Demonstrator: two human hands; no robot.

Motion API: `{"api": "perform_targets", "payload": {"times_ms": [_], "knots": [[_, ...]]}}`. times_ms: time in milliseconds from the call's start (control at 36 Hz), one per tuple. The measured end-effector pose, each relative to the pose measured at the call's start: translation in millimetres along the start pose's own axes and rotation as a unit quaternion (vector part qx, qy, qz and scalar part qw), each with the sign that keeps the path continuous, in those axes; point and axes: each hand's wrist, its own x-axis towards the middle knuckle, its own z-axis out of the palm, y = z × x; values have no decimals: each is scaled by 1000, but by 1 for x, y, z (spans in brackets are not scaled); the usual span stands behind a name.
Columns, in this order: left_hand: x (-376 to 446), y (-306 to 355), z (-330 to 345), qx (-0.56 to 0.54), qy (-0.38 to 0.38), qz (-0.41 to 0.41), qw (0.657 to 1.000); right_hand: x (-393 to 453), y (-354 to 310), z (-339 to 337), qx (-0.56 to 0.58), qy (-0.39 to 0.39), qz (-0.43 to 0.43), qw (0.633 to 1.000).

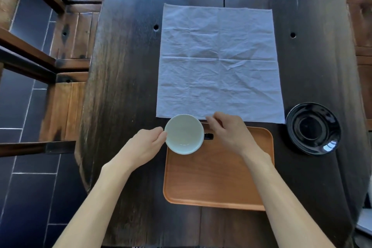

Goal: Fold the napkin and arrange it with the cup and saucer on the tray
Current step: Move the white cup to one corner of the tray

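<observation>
- The left hand (146, 145) holds the cup (184, 134) by its left side: the fingers are curled, with the thumb and fingertips against the rim and outer wall.
- The right hand (229, 132) hovers just right of the cup, above the cup's dark handle (208, 136). Its fingers are loosely bent and apart and grip nothing; whether any of them touch the handle cannot be told.
- The cup is pale inside and looks empty. It sits over the far left corner of the tray (217, 177), its rim overlapping the near edge of the napkin in this view. Whether it stands on the tray or is lifted off it cannot be told.
- The tray is orange-brown wood with rounded corners and a low rim. The right forearm crosses over its right side.
- The napkin (219, 62) lies just beyond the tray, spread flat and unfolded, creased, white.
- The saucer (313, 129) is black and glossy. It rests on the table (124, 66) to the right of the tray, apart from it, near the napkin's near right corner.
- The table is of dark wooden planks. Left of the tray, past the table edge, stand wooden chairs (70, 46) on a dark tiled floor (26, 167).
</observation>
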Motion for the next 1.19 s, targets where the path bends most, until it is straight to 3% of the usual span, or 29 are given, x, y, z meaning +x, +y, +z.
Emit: {"api": "perform_targets", "payload": {"times_ms": [83, 278, 556, 667, 861, 1028, 1194], "knots": [[2, -2, -9, 46, 13, 35, 998, -11, 10, -7, 40, 47, 20, 998], [8, -6, -10, 51, 9, 80, 995, -30, 26, 9, 83, -8, 39, 996], [4, -3, -6, 54, 30, 83, 995, -30, 21, 15, 106, 3, 35, 994], [-5, -2, -4, 78, 77, 112, 988, -35, 20, 8, 104, 19, 46, 993], [-30, 29, 5, 208, 193, 178, 942, -62, 14, -14, 60, 54, 75, 994], [-38, 60, 29, 190, 235, 292, 907, -92, 17, -22, -42, 174, 61, 982], [-42, 106, 64, 219, 208, 362, 882, -124, 39, -33, -213, 295, 38, 931]]}}
